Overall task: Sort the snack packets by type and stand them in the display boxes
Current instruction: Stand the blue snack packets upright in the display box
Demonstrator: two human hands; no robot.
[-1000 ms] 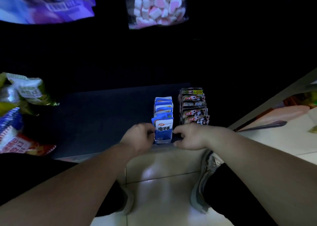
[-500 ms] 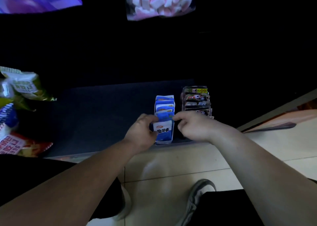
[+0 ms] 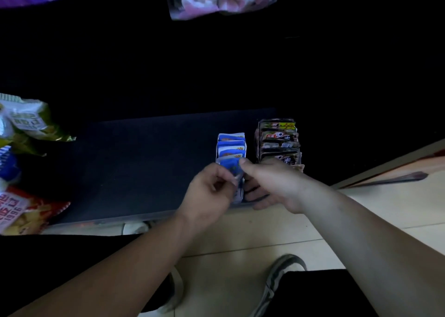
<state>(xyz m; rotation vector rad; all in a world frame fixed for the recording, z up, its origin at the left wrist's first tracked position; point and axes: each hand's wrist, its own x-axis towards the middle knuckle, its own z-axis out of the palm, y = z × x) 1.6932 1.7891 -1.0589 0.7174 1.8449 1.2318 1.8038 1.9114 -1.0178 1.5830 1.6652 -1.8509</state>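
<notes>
— Where is the front blue packet (image 3: 231, 169) seen?

— At the near end of the row of blue packets (image 3: 231, 145) on the dark shelf (image 3: 144, 162); dark packets (image 3: 279, 140) are ranged just to the right.

— How is it held?

— Its left edge is pinched by the left hand (image 3: 212, 191). Its upper right corner is pressed by the thumb of the right hand (image 3: 274, 184), the fingers curled below (what is touched there cannot be told).

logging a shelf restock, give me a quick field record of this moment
left hand: pinches front blue packet
right hand: thumb on that packet's top edge, fingers curled
blue packets: standing in a row
dark packets: standing in a row, right of the blue
far left: larger snack bags
</notes>
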